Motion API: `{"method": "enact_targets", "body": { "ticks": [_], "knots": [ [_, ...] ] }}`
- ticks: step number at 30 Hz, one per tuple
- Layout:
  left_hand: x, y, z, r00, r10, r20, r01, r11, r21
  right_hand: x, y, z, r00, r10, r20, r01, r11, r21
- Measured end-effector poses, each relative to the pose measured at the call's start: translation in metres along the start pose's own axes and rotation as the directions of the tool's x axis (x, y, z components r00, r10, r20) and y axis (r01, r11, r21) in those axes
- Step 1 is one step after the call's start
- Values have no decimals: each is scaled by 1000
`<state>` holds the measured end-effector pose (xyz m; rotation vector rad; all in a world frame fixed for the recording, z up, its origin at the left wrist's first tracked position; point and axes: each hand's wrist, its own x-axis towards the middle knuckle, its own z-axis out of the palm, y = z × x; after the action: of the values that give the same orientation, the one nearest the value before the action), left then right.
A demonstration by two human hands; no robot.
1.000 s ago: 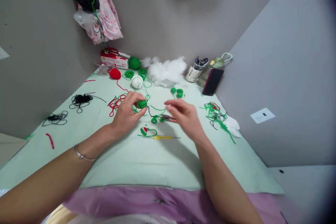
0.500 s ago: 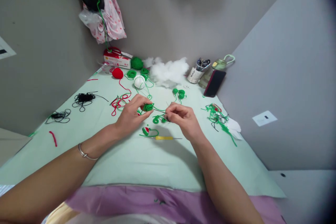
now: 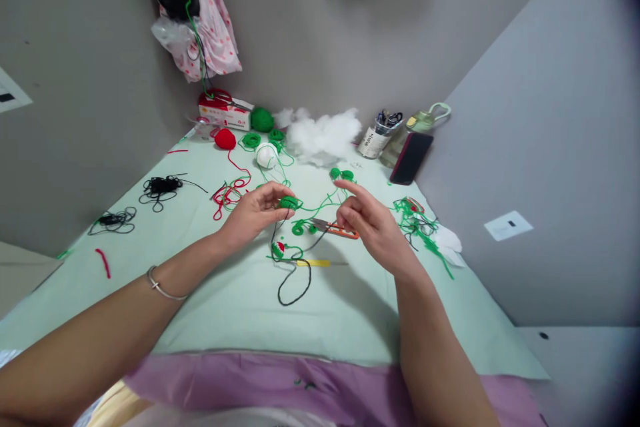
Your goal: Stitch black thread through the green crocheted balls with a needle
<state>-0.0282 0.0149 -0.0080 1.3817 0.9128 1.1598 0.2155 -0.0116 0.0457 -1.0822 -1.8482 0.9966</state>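
My left hand [image 3: 253, 211] pinches a small green crocheted piece [image 3: 289, 202] between thumb and fingers. Black yarn [image 3: 295, 303] hangs from this piece, loops loosely over the table and runs up toward my right hand [image 3: 373, 227]. That hand has its index finger stretched out, while thumb and other fingers are curled by the yarn's end; a needle cannot be made out. Just below those fingers lie orange-handled thread snips [image 3: 343, 231]. In front are a small red, white and green crocheted piece [image 3: 278, 250] and a yellow-handled crochet hook [image 3: 313, 263].
White stuffing [image 3: 323, 137], a white yarn ball [image 3: 267, 155] and a red yarn ball [image 3: 225, 139] sit at the back. A phone [image 3: 411, 159] leans beside a pen cup [image 3: 375, 140]. Yarn scraps [image 3: 417, 220] lie right, black yarn tangles [image 3: 163, 185] left.
My right hand has moved right and its index finger has straightened. The black yarn, earlier drawn out between my hands, now hangs slack in a loop. The thread snips have come into view.
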Motion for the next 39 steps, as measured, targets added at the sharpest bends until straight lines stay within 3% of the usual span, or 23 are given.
{"method": "enact_targets", "body": {
  "ticks": [2, 5, 9, 14, 24, 28, 31, 35, 39],
  "knots": [
    [-1, 1, 1, 1000, 1, 5, -1, 1000, 12, 2, 4, 8, 993, -39, -109, 33, 998, -60],
    [-2, 2, 3, 999, -13, 32, 12, 1000, 28, 2, 7, 20, 954, -231, -191, 173, 945, -278],
    [-4, 1, 5, 998, -19, 63, 16, 999, 48, -1, 7, 33, 903, -404, -143, 288, 819, -496],
    [-5, 2, 5, 998, -2, 69, -3, 997, 75, -2, 8, 40, 905, -423, -41, 319, 739, -593],
    [-6, 3, 6, 996, 60, 69, -68, 991, 115, -3, 8, 40, 935, -354, 9, 285, 739, -610],
    [-9, 2, 6, 992, 111, 66, -122, 973, 198, -3, 7, 42, 947, -321, 13, 271, 777, -568],
    [-10, 1, 9, 992, 114, 54, -121, 978, 168, -1, 9, 46, 964, -266, -26, 222, 852, -474],
    [-10, -2, 11, 998, 36, 57, -38, 999, 36, 1, 13, 53, 989, -90, -114, 65, 975, -212],
    [-11, -2, 13, 999, 7, 35, -7, 1000, -14, 5, 18, 58, 990, 51, -132, -49, 999, 17]
  ]
}}
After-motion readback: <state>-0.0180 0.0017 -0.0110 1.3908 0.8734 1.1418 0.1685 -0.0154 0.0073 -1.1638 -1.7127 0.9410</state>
